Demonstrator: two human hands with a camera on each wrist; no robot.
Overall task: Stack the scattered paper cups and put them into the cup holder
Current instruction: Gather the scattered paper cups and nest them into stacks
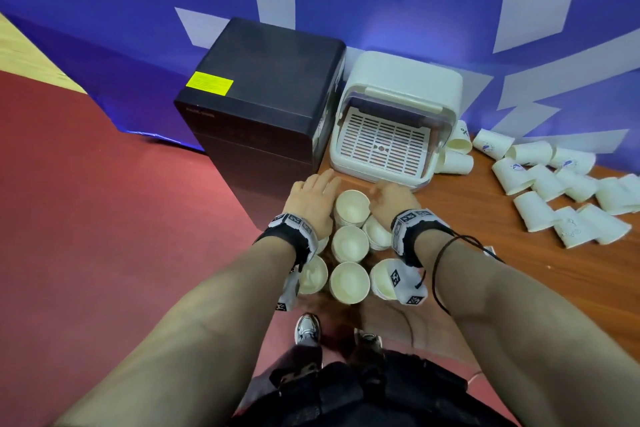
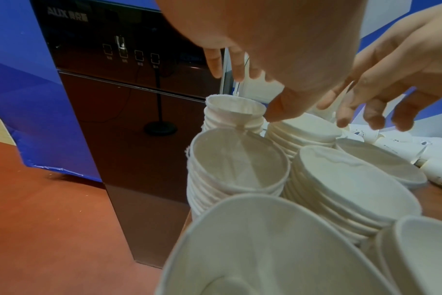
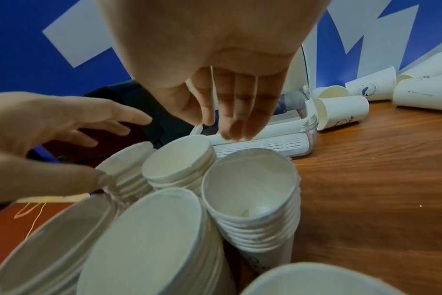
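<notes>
Several upright stacks of white paper cups (image 1: 349, 243) crowd the table's front left corner. My left hand (image 1: 314, 197) and right hand (image 1: 390, 198) flank the farthest stack (image 1: 352, 206), fingers straight and spread, gripping nothing. In the left wrist view my left thumb (image 2: 280, 111) hovers right by that stack's rim (image 2: 234, 108). In the right wrist view my right fingers (image 3: 236, 115) hang above the same stack (image 3: 179, 161). Just behind the stacks stands the white cup holder (image 1: 391, 97), its clear lid raised over a slotted tray. Loose cups (image 1: 554, 184) lie tipped over at the right.
A tall black water dispenser (image 1: 263, 97) stands against the table's left edge, beside the holder. A blue and white banner hangs behind. Two loose cups (image 1: 455, 152) lie against the holder's right side. The wooden table (image 1: 502, 281) shows bare between stacks and loose cups.
</notes>
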